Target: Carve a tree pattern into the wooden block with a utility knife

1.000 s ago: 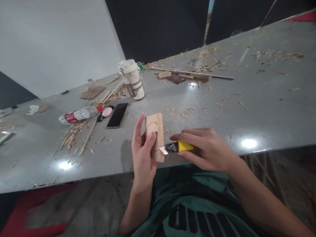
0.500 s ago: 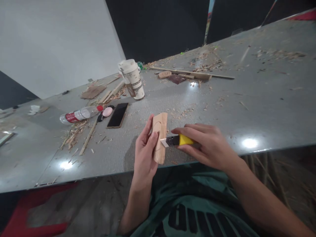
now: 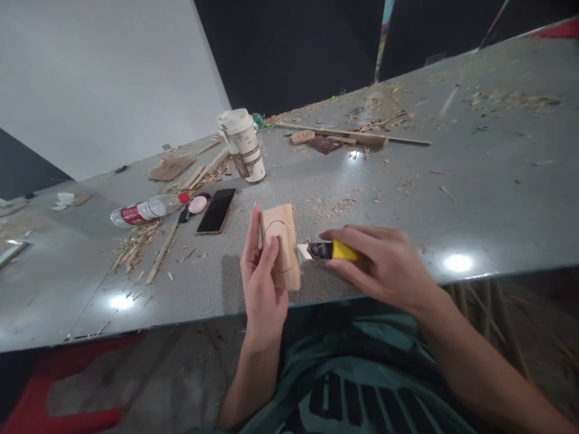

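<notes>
My left hand (image 3: 262,277) grips a pale wooden block (image 3: 284,241) above the table's front edge, thumb across its face. A curved pencil-like line marks that face, and the block's right edge looks bevelled. In my right hand (image 3: 380,262) is a utility knife (image 3: 337,250) with a yellow and black body. Its short blade points left and lies right beside the block's right edge; whether it touches I cannot tell. The fingers of my left hand behind the block are hidden.
On the grey table (image 3: 407,199) are a phone (image 3: 216,211), a lidded paper cup (image 3: 244,147), a plastic bottle (image 3: 147,210) lying on its side and a pink round object (image 3: 197,205). Wood strips (image 3: 353,135) and shavings lie scattered behind and to the left.
The wooden block has turned so that more of its marked face shows, and it has shifted slightly left with my left hand. The knife blade has come back off the block's face to its right edge.
</notes>
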{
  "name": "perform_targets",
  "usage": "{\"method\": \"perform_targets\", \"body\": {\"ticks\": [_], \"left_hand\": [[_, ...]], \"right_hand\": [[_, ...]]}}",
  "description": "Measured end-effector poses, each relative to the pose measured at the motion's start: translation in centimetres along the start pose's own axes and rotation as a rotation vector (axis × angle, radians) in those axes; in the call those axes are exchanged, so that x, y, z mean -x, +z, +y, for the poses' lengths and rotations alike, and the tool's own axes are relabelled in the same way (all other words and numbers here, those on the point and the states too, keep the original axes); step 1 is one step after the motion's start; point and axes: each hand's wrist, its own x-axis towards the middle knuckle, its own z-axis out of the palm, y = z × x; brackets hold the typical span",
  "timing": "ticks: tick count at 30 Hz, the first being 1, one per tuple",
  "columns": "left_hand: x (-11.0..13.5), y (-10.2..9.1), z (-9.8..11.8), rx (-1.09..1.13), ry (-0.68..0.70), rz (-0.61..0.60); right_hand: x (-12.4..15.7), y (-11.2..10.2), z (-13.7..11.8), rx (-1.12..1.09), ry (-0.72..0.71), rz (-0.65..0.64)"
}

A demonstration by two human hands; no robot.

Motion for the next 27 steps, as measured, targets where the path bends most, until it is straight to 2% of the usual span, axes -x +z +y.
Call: {"method": "perform_targets", "body": {"ticks": [4, 9, 16, 27], "left_hand": [[-0.2, -0.2, -0.3, 0.025, 0.035, 0.032], [0.0, 0.2, -0.3, 0.005, 0.065, 0.054], [0.9, 0.4, 0.0, -0.133, 0.22, 0.134], [0.5, 0.0, -0.5, -0.119, 0.213, 0.096]], "right_hand": [[0.0, 0.1, 0.1, -0.021, -0.118, -0.085], [-0.1, 0.2, 0.0, -0.008, -0.164, -0.115], [0.1, 0.3, 0.2, 0.095, -0.182, -0.052], [0.2, 0.3, 0.1, 0.146, -0.194, -0.012]]}}
